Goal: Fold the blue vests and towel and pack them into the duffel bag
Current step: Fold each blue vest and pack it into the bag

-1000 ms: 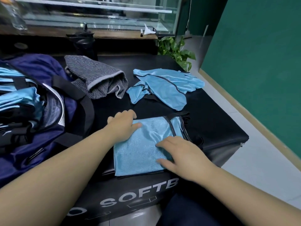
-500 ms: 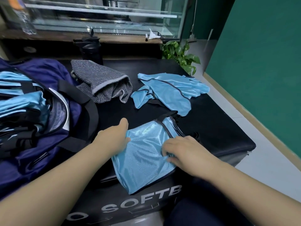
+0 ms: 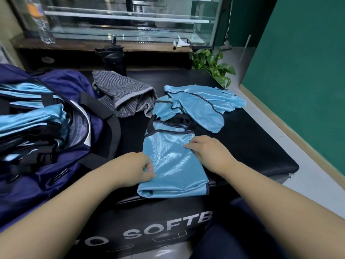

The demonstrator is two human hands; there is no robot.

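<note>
Since a moment ago, the shiny light-blue mesh vest (image 3: 173, 163) lies refolded at six o'clock on the black padded table (image 3: 261, 146); my left hand (image 3: 134, 169) pinches its edge, my right hand (image 3: 207, 152) presses flat. Several vests fill the navy duffel bag (image 3: 61, 139) at nine; another crumpled blue vest (image 3: 201, 105) and the grey striped towel (image 3: 125, 96) wait at twelve.

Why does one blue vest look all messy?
The blue vest at the back of the black table lies crumpled and unfolded, beside the grey towel. It simply hasn't been folded yet, unlike the folded vest under the hands.
</note>
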